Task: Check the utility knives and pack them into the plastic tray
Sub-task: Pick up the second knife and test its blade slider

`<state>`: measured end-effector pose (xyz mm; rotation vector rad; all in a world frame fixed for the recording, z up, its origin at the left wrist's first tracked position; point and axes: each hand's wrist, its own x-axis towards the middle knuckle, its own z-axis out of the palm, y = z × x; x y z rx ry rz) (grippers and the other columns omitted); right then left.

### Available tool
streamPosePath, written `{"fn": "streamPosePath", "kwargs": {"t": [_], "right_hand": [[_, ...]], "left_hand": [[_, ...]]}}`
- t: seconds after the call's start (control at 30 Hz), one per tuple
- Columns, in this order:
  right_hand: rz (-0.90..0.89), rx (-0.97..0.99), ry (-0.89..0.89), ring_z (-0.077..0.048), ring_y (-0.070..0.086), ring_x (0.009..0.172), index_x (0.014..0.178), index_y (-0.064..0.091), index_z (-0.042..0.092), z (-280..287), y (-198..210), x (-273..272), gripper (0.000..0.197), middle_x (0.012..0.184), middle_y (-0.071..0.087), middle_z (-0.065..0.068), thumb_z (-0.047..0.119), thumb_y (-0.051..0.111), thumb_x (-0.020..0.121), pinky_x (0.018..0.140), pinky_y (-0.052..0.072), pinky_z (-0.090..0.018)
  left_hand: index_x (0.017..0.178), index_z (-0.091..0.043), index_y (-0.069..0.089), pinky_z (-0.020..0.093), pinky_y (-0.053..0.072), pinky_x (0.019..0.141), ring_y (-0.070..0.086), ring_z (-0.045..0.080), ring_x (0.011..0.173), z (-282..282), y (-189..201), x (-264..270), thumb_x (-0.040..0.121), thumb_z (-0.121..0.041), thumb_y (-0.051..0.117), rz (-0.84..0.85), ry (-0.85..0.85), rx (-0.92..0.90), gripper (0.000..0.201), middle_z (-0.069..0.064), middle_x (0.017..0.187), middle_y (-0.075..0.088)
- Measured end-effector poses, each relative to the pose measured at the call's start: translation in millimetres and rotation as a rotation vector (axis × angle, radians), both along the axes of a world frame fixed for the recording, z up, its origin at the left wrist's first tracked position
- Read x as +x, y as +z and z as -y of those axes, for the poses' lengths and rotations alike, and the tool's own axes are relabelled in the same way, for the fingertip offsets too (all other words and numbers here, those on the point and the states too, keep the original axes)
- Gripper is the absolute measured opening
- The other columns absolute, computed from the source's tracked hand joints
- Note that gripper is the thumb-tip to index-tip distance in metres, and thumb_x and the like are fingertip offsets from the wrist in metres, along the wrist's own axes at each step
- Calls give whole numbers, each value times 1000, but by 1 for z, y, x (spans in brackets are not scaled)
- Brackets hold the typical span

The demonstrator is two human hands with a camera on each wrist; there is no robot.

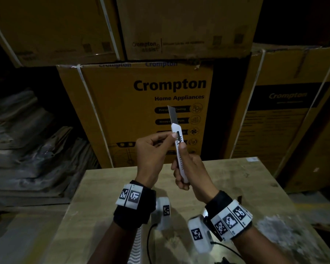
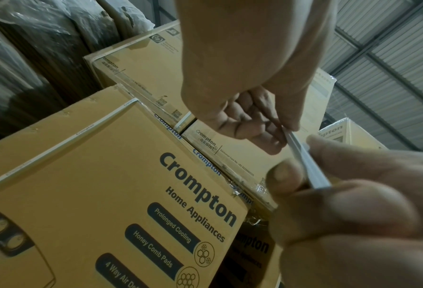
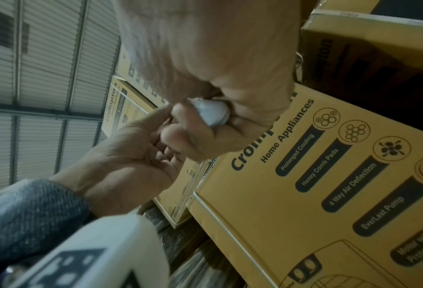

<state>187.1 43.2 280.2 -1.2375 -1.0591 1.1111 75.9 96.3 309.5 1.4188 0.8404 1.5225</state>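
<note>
A white utility knife [image 1: 180, 164] stands almost upright above the wooden table [image 1: 236, 187], its steel blade [image 1: 171, 115] pushed out and pointing up. My right hand [image 1: 187, 164] grips the handle, with the thumb lying on the black slider track. My left hand [image 1: 171, 135] pinches the knife's head just below the blade. In the left wrist view the knife [image 2: 309, 165] runs edge-on from my left fingers [image 2: 286, 130] into my right hand [image 2: 299, 175]. The right wrist view shows the knife's rounded butt [image 3: 214, 113] inside my right fist [image 3: 205, 132]. No plastic tray is in view.
Stacked brown Crompton cartons [image 1: 141, 103] rise directly behind the table. Dark wrapped bundles [image 1: 27, 140] lie piled to the left. A pale dusty patch [image 1: 274, 225] marks the table's right side. Camera cables hang under both wrists.
</note>
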Motion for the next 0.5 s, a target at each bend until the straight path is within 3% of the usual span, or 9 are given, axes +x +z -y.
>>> {"fn": "streamPosePath", "kwargs": {"t": [0.1,0.2,0.3,0.5], "right_hand": [[-5,9,-42,-15,32,36,60,53,11,1,4,0,68,47,40,-5,67,43,96,41,23,-21],[-18,49,-80,-13,27,35,52,46,15,2,8,-1,65,45,34,-3,59,46,99,41,20,-21],[-3,78,-93,-13,28,35,57,46,11,1,9,-2,62,43,37,0,54,45,101,41,20,-19],[-43,131,-10,-14,33,39,72,56,9,4,5,-5,57,50,41,-4,56,43,101,43,23,-22]], "left_hand": [[97,-8,80,25,59,74,77,15,85,-1,0,1,84,-10,79,7,12,6,13,2,88,80],[96,-8,79,16,53,63,71,4,70,0,1,3,85,-10,78,27,11,11,12,4,85,79],[97,-6,79,12,47,55,65,-2,61,1,3,4,85,-10,77,38,18,27,12,7,84,79],[97,-7,78,12,50,56,71,2,68,3,10,2,86,-7,76,61,12,47,11,-1,84,79]]}}
